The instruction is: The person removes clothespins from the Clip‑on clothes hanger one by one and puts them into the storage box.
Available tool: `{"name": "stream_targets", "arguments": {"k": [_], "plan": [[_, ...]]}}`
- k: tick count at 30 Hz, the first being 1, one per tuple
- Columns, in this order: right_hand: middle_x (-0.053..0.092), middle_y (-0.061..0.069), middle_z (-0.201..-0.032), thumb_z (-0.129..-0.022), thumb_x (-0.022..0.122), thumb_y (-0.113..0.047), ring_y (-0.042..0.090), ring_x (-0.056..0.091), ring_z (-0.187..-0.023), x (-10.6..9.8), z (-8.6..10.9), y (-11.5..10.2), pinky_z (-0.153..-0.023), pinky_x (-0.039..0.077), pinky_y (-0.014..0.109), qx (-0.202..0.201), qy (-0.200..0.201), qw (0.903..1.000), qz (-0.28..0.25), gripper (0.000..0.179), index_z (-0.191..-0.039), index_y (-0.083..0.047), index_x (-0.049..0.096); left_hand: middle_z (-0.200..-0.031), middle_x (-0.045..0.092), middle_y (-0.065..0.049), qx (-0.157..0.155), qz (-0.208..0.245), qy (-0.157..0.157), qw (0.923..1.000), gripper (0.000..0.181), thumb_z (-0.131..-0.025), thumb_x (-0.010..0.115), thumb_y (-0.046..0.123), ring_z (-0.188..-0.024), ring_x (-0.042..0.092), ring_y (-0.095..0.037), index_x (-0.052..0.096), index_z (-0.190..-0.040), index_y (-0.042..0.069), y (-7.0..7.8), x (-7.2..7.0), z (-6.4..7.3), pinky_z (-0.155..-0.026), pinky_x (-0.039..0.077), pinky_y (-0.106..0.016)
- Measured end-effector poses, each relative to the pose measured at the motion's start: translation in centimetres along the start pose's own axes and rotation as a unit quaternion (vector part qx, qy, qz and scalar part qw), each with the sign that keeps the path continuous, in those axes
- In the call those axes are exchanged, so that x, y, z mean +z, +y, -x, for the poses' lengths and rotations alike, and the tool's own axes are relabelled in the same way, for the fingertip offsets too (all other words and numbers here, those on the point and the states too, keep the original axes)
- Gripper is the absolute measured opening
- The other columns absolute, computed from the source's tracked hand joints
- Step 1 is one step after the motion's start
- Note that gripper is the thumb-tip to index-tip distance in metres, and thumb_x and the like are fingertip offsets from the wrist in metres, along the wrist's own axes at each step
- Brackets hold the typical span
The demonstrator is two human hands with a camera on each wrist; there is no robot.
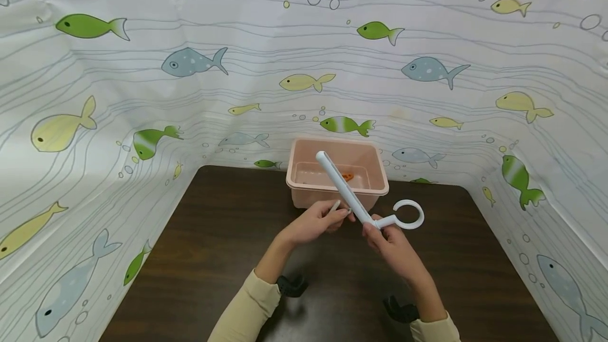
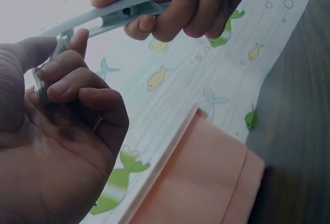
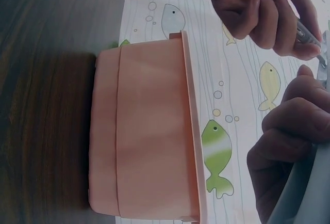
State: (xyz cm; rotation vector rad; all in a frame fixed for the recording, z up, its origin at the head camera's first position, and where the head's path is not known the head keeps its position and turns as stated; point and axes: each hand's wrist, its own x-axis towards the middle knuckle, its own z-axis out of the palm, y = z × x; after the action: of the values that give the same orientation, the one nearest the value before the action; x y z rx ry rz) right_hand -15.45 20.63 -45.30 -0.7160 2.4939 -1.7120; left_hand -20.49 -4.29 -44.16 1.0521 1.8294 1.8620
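Observation:
A pale blue plastic hanger (image 1: 345, 189), with a long hollow bar and an open ring-shaped hook (image 1: 421, 216), is held up over the table. My right hand (image 1: 396, 251) grips the bar near the hook end, fingers wrapped round it in the left wrist view. My left hand (image 1: 313, 221) pinches a small grey piece (image 3: 308, 34) between thumb and fingers, close to the bar. In the left wrist view that piece meets the bar's end, partly hidden by the fingers; its kind cannot be made out.
A pink plastic bin (image 1: 337, 190) stands behind the hands at the table's back, with a small orange thing (image 1: 348, 177) inside. Dark wooden table (image 1: 214, 257) lies beneath. A white fish-patterned sheet (image 1: 266, 41) rises behind and at both sides.

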Motion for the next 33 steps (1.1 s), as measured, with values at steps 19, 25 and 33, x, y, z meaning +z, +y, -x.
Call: {"name": "stream_targets", "arguments": {"k": [19, 25, 33], "plan": [[0.043, -0.002, -0.071, -0.116, 0.046, -0.013, 0.007, 0.036, -0.057, 0.4, 0.0, -0.2, -0.048, 0.036, 0.033, -0.004, -0.059, 0.9977, -0.032, 0.019, -0.106, -0.004, 0.059, -0.075, 0.041, -0.001, 0.012, -0.089, 0.027, 0.9956, 0.021, -0.116, 0.051, 0.023, -0.061, 0.035, -0.01, 0.063, -0.119, 0.005, 0.6, 0.8, 1.6, -0.062, 0.035, -0.024], [0.039, 0.008, -0.065, -0.117, 0.042, -0.012, 0.01, 0.032, -0.052, 0.1, -0.2, 0.1, -0.045, 0.032, 0.032, -0.017, -0.071, 0.9969, -0.029, 0.023, -0.105, -0.002, 0.059, -0.078, 0.042, 0.002, 0.017, -0.238, 0.077, 0.968, 0.019, -0.115, 0.054, 0.03, -0.065, 0.038, -0.009, 0.062, -0.117, 0.014, 1.0, 1.3, 1.7, -0.064, 0.036, -0.024], [0.041, -0.004, -0.063, -0.119, 0.041, -0.024, 0.003, 0.033, -0.051, 0.5, -0.8, 1.1, -0.042, 0.03, 0.028, 0.041, -0.076, 0.9961, -0.021, 0.032, -0.102, -0.006, 0.061, -0.076, 0.065, 0.009, 0.108, -0.596, 0.168, 0.7778, 0.015, -0.107, 0.07, 0.03, -0.063, 0.055, -0.007, 0.065, -0.111, 0.017, -0.1, 1.6, 1.7, -0.061, 0.05, -0.027]]}}
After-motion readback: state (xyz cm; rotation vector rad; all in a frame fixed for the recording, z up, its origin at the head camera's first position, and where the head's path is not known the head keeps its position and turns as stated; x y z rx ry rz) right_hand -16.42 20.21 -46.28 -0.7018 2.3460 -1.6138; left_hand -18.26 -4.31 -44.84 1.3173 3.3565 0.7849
